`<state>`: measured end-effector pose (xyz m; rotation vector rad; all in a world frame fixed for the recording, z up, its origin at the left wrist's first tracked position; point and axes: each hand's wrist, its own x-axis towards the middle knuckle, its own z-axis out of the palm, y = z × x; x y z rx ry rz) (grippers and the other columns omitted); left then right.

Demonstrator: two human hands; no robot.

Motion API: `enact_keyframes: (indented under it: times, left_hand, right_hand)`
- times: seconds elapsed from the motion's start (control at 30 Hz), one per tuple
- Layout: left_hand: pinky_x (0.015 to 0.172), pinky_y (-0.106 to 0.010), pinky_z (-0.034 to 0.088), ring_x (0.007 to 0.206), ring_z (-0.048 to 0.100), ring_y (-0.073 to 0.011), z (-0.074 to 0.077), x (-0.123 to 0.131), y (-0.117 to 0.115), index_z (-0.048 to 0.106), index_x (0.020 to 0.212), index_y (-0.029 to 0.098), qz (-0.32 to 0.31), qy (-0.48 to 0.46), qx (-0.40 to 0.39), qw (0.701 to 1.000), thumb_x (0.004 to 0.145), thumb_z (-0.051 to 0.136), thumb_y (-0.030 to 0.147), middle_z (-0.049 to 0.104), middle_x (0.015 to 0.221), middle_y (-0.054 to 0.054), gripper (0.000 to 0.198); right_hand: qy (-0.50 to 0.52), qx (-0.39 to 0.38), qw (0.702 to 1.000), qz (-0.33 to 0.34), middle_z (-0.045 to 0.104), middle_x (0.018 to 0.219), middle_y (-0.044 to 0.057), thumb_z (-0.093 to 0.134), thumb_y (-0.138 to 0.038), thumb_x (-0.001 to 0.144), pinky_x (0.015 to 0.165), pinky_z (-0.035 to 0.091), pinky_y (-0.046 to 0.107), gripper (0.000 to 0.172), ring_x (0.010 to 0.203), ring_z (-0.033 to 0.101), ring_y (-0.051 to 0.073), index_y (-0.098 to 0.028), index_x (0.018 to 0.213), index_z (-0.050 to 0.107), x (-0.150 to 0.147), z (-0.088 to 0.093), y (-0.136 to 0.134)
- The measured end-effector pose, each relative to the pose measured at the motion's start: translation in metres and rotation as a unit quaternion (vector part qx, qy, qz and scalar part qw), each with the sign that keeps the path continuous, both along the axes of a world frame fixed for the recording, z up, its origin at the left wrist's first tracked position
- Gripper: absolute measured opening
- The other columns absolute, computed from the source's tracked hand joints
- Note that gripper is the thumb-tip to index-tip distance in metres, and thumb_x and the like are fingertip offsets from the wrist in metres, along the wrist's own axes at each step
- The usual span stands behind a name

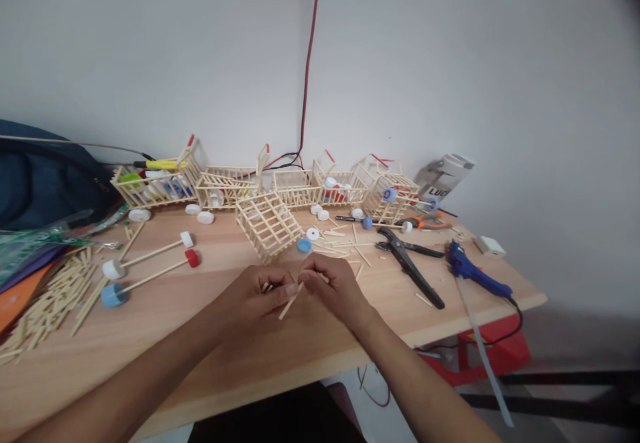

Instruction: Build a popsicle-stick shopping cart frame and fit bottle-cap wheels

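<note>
My left hand (263, 293) and my right hand (333, 286) meet over the front middle of the table. A short, thin wooden stick (287, 306) slants down from where their fingertips come together, and both hands pinch at its upper end. Inside the curled fingers of my left hand, the ends of more short sticks (267, 287) show. Just beyond the hands, a small cart basket made of sticks (269, 223) lies tilted. Near it are a blue bottle cap (304, 245) and a white cap wheel (313, 233).
Stick-built carts (217, 186) line the wall. Two stick axles with cap wheels (155, 276) and a stick pile (55, 296) lie left. On the right are black-handled cutters (413, 269), a blue glue gun (477, 273) with its glue stick hanging past the edge, and orange-handled pliers (430, 221).
</note>
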<state>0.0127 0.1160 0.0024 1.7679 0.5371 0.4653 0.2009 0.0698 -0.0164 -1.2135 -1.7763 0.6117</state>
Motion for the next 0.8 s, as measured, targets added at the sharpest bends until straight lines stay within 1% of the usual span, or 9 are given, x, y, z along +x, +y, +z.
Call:
enact_keyframes:
  times: [0.1, 0.23, 0.33, 0.5, 0.6, 0.7, 0.8]
  left_hand:
    - [0.049, -0.022, 0.024, 0.049, 0.032, -0.0067, -0.001, 0.001, -0.002, 0.047, 0.059, 0.015, 0.005, -0.014, 0.008, 1.000, 0.090, 0.047, 0.044, 0.039, 0.051, 0.005, 0.042]
    - [0.052, -0.021, 0.028, 0.054, 0.035, -0.0076, 0.000, 0.003, -0.007, 0.045, 0.059, 0.016, 0.057, -0.014, 0.088, 0.994, 0.091, 0.046, 0.040, 0.040, 0.056, 0.004, 0.040]
    - [0.055, -0.021, 0.032, 0.058, 0.039, -0.0091, 0.004, 0.004, -0.013, 0.047, 0.062, 0.016, 0.095, 0.001, 0.147, 0.984, 0.091, 0.043, 0.037, 0.043, 0.059, 0.004, 0.036]
    - [0.059, -0.022, 0.035, 0.061, 0.044, -0.0109, 0.007, 0.005, -0.019, 0.050, 0.064, 0.017, 0.128, 0.026, 0.202, 0.971, 0.090, 0.042, 0.035, 0.049, 0.061, 0.002, 0.033]
    - [0.057, -0.021, 0.034, 0.059, 0.041, -0.0099, 0.005, 0.006, -0.017, 0.047, 0.064, 0.017, 0.128, 0.027, 0.196, 0.972, 0.090, 0.042, 0.036, 0.046, 0.059, 0.004, 0.033]
    - [0.055, -0.021, 0.032, 0.057, 0.039, -0.0090, 0.002, 0.007, -0.013, 0.045, 0.062, 0.017, 0.123, 0.023, 0.162, 0.979, 0.090, 0.043, 0.036, 0.043, 0.058, 0.004, 0.033]
    - [0.054, -0.021, 0.032, 0.056, 0.038, -0.0085, 0.002, 0.007, -0.009, 0.051, 0.066, 0.017, 0.131, 0.010, 0.114, 0.985, 0.087, 0.050, 0.038, 0.046, 0.060, 0.004, 0.030]
  right_hand:
    - [0.027, -0.010, 1.000, 0.009, 0.053, 0.057, -0.005, 0.051, -0.036, 0.093, 0.058, 0.035, 0.021, 0.028, 0.054, 0.046, 0.008, -0.019, 0.071, 0.057, 0.000, 0.000, 0.000]
    - [0.033, -0.014, 0.999, -0.001, 0.052, 0.058, -0.005, 0.051, -0.035, 0.092, 0.058, 0.034, 0.020, 0.029, 0.055, 0.046, 0.008, -0.019, 0.069, 0.056, -0.001, 0.001, 0.000]
    - [0.039, -0.016, 0.999, -0.002, 0.051, 0.058, -0.005, 0.051, -0.033, 0.092, 0.057, 0.034, 0.020, 0.027, 0.055, 0.046, 0.008, -0.019, 0.070, 0.057, -0.002, 0.003, 0.000]
    - [0.053, -0.018, 0.998, -0.007, 0.050, 0.057, -0.006, 0.051, -0.034, 0.092, 0.057, 0.034, 0.020, 0.027, 0.054, 0.044, 0.008, -0.019, 0.070, 0.057, -0.003, 0.004, 0.001]
    - [0.066, -0.021, 0.998, -0.003, 0.051, 0.057, -0.005, 0.050, -0.034, 0.092, 0.056, 0.034, 0.021, 0.026, 0.055, 0.045, 0.008, -0.019, 0.072, 0.058, -0.002, 0.004, 0.001]
    - [0.079, -0.023, 0.997, -0.004, 0.051, 0.058, -0.005, 0.050, -0.033, 0.092, 0.057, 0.035, 0.021, 0.025, 0.056, 0.047, 0.008, -0.020, 0.072, 0.057, -0.001, 0.004, 0.001]
    - [0.087, -0.030, 0.996, -0.005, 0.052, 0.059, -0.004, 0.051, -0.033, 0.091, 0.058, 0.037, 0.022, 0.022, 0.056, 0.047, 0.009, -0.020, 0.075, 0.058, 0.000, 0.005, 0.001]
